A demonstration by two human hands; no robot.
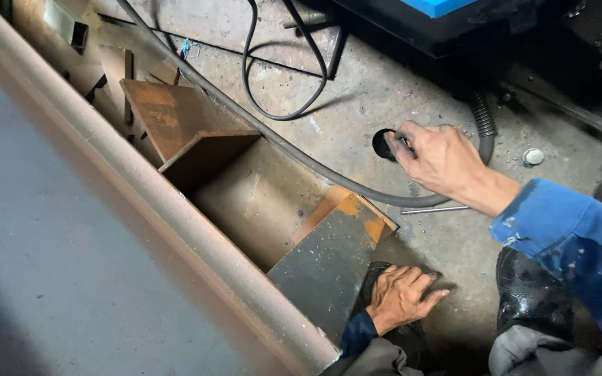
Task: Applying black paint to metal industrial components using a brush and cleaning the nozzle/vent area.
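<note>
My right hand point(437, 159) is raised over the concrete floor and is closed around a dark round-ended tool point(383, 144) joined to a thick grey hose point(294, 150). My left hand point(402, 296) rests low, fingers spread, on the floor beside a dark steel stiffener plate point(329, 264) with an orange rusty top edge. That plate stands against a long steel beam point(141, 202). A second rusty stiffener plate point(175, 122) stands farther along the beam.
A thin black cable point(273, 104) loops on the floor. A dark machine with a blue top point(440, 17) stands at the back. A small white cap point(533, 157) and a thin metal rod point(435, 209) lie nearby. A black boot point(531, 299) is at bottom right.
</note>
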